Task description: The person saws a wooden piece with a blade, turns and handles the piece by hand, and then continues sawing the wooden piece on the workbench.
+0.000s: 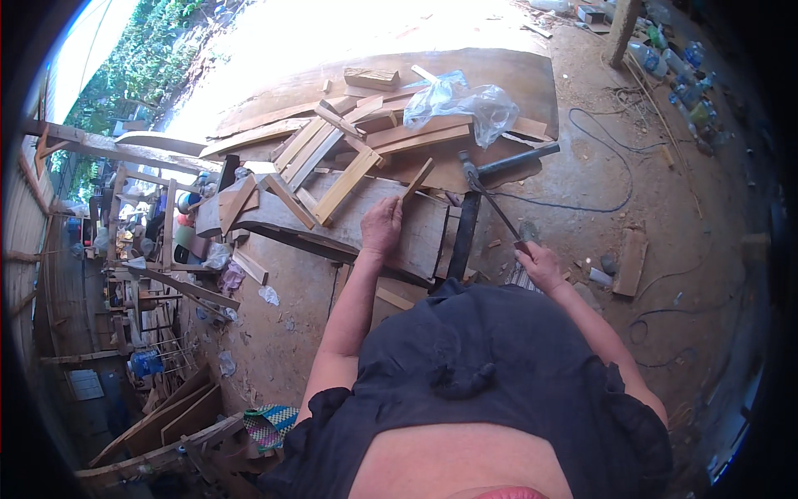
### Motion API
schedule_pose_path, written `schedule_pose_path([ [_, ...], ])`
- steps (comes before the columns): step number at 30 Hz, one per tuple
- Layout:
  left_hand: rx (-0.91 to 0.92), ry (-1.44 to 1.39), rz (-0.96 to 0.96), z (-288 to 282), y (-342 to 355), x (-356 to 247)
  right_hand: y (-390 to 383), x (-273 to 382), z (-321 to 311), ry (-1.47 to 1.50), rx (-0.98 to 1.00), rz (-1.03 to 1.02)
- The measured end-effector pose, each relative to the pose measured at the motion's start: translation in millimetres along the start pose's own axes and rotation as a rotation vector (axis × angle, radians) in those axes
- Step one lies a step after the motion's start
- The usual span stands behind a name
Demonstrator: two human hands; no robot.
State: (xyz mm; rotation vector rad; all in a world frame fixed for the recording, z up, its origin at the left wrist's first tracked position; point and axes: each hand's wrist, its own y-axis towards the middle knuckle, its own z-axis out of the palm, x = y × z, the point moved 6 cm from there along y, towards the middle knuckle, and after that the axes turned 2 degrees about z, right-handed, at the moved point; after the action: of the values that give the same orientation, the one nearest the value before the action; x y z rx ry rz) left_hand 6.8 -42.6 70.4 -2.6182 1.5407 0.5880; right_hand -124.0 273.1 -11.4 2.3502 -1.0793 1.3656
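Note:
My left hand (382, 224) is closed round a short wooden strip (418, 178), which points up and to the right over the grey wooden bench (420, 237). My right hand (542, 266) grips the end of a hammer (495, 205). The hammer's slim dark handle slants up to the left, and its metal head lies just past the bench's right end. A slatted wooden frame (320, 154) of pale pieces rests on the bench, left of the strip. Loose wood pieces (238, 204) lie on the bench's left part.
Past the bench a brown board (524, 75) carries planks and a clear plastic bag (495, 108). A blue-grey pipe-like bar (519, 158) lies beside the hammer head. A cable (619, 179) curves over the dirt floor on the right, near a wood block (632, 262). Plastic bottles (694, 87) are heaped far right.

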Motion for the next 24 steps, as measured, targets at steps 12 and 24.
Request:
schedule_pose_path([
  [12, -0.028, -0.193, 0.0, 13, 20, 19, 8, 20, 0, -0.062, 0.054, 0.003],
  [24, -0.267, 0.146, -0.289, 45, 28, 9, 71, 90, 29, -0.199, 0.047, -0.202],
])
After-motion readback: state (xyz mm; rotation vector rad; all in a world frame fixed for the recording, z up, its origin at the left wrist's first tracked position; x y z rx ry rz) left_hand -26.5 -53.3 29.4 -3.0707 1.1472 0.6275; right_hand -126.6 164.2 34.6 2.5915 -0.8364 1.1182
